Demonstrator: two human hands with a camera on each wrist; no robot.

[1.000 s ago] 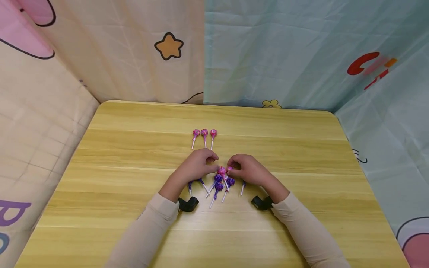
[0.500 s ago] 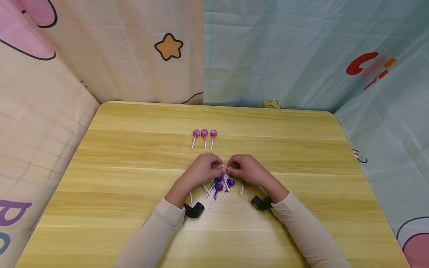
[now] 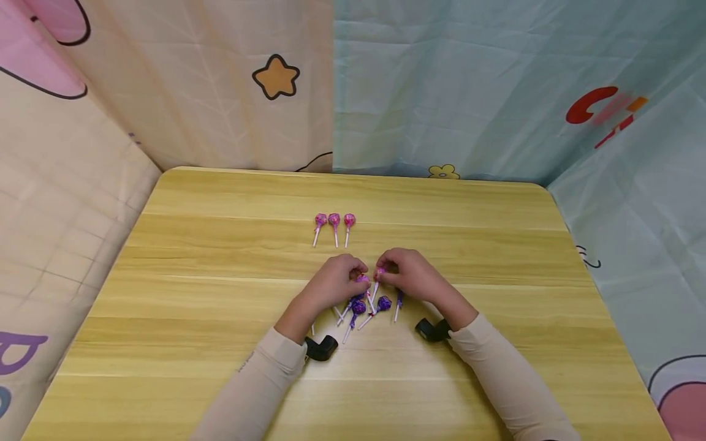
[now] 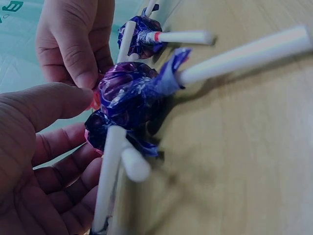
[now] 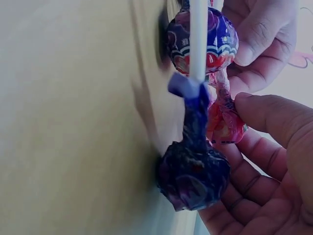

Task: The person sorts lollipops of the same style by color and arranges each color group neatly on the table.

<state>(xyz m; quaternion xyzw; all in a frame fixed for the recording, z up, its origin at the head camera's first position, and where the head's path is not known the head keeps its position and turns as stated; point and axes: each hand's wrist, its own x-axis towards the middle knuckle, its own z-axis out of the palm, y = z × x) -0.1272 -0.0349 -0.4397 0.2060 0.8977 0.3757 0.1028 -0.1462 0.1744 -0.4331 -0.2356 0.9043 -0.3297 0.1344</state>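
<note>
In the head view my left hand [image 3: 337, 278] pinches a pink-wrapped lollipop [image 3: 362, 280] at the top of a loose pile. Close beside it, my right hand [image 3: 412, 277] holds another pink lollipop [image 3: 380, 271] between thumb and fingers, its white stick pointing down. Purple lollipops [image 3: 358, 307] lie below the hands, one of them [image 3: 383, 303] a little to the right. The right wrist view shows the right thumb against the pink wrapper [image 5: 227, 125], behind a purple lollipop [image 5: 193, 178]. Purple wrappers [image 4: 124, 93] partly cover the left hand's lollipop in the left wrist view.
Three pink lollipops [image 3: 334, 219] lie in a row farther back on the wooden table [image 3: 469, 233]. One purple lollipop [image 3: 398, 304] is partly under the right hand. White sticks show below the left hand. Printed curtains [image 3: 441, 79] hang behind the table.
My left hand has moved right and now pinches a pink lollipop. The right hand has shifted slightly back with its pink lollipop, and a purple lollipop beneath has turned and shifted right.
</note>
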